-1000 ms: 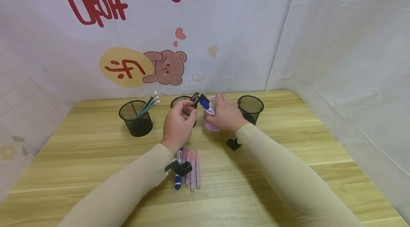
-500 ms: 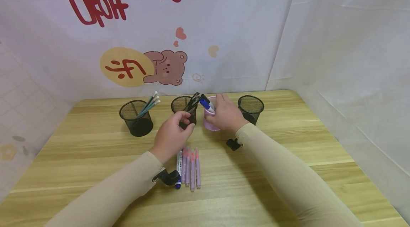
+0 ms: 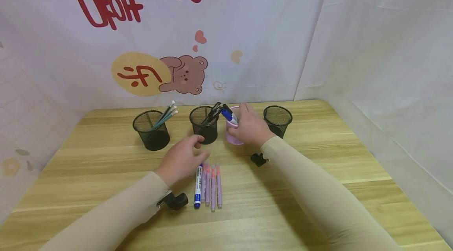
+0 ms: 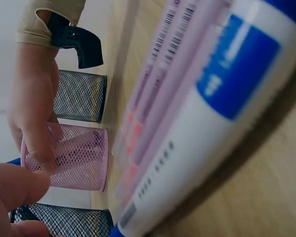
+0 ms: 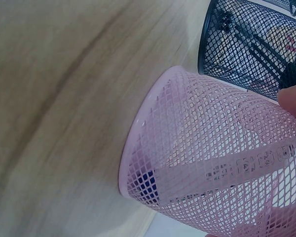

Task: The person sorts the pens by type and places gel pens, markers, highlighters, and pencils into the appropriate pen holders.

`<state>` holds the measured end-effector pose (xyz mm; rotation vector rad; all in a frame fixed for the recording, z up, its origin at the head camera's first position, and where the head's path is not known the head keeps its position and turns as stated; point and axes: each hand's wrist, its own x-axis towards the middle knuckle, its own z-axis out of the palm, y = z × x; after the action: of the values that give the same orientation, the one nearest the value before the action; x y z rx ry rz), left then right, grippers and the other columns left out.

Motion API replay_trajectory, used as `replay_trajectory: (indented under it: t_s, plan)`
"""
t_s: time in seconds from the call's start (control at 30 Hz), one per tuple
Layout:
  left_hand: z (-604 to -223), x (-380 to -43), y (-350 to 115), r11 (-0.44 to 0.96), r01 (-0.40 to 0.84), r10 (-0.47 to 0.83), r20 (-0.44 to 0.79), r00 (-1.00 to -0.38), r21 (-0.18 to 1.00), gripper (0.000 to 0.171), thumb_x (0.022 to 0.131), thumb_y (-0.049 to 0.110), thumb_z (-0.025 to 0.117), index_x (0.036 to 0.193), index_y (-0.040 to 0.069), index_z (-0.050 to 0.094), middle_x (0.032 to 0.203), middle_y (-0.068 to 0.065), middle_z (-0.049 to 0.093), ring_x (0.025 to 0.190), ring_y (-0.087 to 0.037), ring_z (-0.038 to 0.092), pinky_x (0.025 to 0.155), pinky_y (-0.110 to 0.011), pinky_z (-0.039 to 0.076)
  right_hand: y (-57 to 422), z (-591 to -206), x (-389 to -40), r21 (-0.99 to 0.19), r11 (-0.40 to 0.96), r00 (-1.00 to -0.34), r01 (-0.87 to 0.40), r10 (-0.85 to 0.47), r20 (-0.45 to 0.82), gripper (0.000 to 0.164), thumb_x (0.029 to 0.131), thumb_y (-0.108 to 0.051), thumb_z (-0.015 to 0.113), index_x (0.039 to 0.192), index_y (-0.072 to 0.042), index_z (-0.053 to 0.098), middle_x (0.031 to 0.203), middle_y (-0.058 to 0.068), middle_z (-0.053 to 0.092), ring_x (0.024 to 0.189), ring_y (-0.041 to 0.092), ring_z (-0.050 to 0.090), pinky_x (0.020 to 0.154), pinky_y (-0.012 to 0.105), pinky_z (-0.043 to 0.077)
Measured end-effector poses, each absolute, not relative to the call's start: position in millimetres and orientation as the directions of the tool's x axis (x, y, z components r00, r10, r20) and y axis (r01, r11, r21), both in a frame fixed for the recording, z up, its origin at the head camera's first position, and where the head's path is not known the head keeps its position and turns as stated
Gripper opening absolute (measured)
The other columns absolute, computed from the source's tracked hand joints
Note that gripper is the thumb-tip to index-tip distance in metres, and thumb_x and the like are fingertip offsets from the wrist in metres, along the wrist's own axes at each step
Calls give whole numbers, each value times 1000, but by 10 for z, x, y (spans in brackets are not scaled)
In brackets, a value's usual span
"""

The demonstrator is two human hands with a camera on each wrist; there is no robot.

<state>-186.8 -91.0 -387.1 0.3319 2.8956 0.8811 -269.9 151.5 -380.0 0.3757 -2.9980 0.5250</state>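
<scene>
My right hand (image 3: pixel 250 127) grips the pink mesh pen cup (image 5: pixel 197 128) at its rim, thumb on one side and fingers on the other. A blue-capped whiteboard marker (image 3: pixel 229 116) leans inside that cup. Nothing is in my left hand (image 3: pixel 181 161), whose fingers are loosely bent just beyond the row on the table. That row has a blue-and-white marker (image 3: pixel 197 190) beside several pale purple pens (image 3: pixel 213 194) with pink-orange bands, lying side by side. Black pens (image 3: pixel 211 115) stand in the black mesh cup (image 3: pixel 206 135) left of the pink one.
At the far left, another black mesh cup (image 3: pixel 155 141) holds several teal pencils (image 3: pixel 164 118) with white ends. A third black mesh cup (image 3: pixel 277 119) stands right of my right hand. Behind the wooden table (image 3: pixel 283 211) hangs a white printed cloth (image 3: pixel 262 38).
My left hand has drawn back from the black pens, which now rest in the black cup, and moved down and left toward the markers. The right hand stays on the pink cup.
</scene>
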Motion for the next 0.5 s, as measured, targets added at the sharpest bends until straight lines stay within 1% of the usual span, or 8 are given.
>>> replay_trajectory:
  t_s: [0.2,0.33,0.5]
  plan:
    - [-3882,-1826,-979,855,167,248,-106,-963,490,57,100,43,70,147,12,58,135,-11,68,123,-31,67,105,-53,55,1513,-3784,-2690,-329,911,-969,-247,-223,109,77,87,-50,73,139,-1,45,121,10,54,106,27,59,100,44,57]
    - [-3876,-1811,-1014,873,184,271,-135,-953,451,59,99,43,71,147,11,59,136,-13,68,124,-30,67,105,-53,55,1513,-3786,-2692,-329,912,-969,-245,-221,109,78,87,-50,72,140,-1,44,124,11,54,107,28,59,100,45,57]
    - [-3890,-1797,-1051,883,201,298,-176,-938,424,70,98,48,72,152,7,54,140,-15,67,126,-30,66,107,-54,54,1510,-3789,-2696,-334,910,-969,-246,-222,110,78,87,-50,72,139,0,44,125,12,54,108,28,59,101,46,57]
